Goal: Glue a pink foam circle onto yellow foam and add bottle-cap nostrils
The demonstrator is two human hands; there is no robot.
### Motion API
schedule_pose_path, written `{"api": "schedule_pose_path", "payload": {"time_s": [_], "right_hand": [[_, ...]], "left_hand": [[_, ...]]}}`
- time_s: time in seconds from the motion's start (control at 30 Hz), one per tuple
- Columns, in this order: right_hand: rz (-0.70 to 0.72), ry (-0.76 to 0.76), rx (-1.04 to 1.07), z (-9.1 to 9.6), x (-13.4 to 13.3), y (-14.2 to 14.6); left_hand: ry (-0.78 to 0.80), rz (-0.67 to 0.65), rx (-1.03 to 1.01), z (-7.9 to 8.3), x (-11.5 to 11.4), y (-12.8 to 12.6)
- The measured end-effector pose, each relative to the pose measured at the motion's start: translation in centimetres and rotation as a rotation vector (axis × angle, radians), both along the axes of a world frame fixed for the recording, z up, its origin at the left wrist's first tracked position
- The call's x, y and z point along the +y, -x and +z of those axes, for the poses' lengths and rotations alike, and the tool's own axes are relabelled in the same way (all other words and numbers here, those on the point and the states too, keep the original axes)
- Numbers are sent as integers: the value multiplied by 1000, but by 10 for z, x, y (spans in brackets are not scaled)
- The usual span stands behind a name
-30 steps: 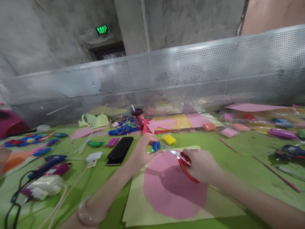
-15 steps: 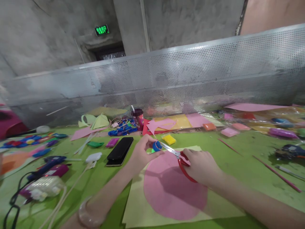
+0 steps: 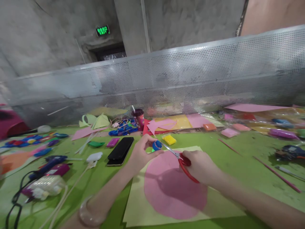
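Observation:
Between the thumb and fingers of my left hand is a small rounded blue piece with a thin reddish line across it. A bit of bright green shows beside it, partly hidden by my fingers. My right hand grips a pair of scissors by the red handles. Their blades look nearly together, tips at the right edge of the blue piece; whether they touch it I cannot tell. Below both hands lies a pink paper circle on pale yellow sheets.
Left of my forearm lie a black phone, a white adapter and a glue gun with cords. Behind my hands are a yellow packet and a lidded cup. A perforated metal panel borders the table's back.
The scissor blades have come closer together, and the handles have tilted slightly. My left hand keeps the blue piece in nearly the same place.

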State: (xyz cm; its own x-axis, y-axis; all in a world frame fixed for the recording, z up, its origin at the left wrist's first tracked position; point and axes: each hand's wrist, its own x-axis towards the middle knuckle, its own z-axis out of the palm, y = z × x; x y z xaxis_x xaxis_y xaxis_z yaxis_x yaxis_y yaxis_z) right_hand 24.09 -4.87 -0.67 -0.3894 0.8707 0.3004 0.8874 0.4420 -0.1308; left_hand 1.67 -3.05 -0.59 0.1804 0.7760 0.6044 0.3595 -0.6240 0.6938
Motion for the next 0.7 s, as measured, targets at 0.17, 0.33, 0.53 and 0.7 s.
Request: {"api": "schedule_pose_path", "payload": {"time_s": [0.17, 0.33, 0.53, 0.7], "right_hand": [[120, 422, 411, 8, -1, 1], [144, 894, 810, 13, -3, 4], [301, 1162, 1009, 17, -3, 1], [272, 1089, 921, 19, -2, 0]], "left_hand": [[28, -37, -114, 1, 1, 0], [67, -55, -183, 2, 1, 0], [130, -88, -241, 6, 1, 1], [139, -42, -217, 6, 1, 0]]}}
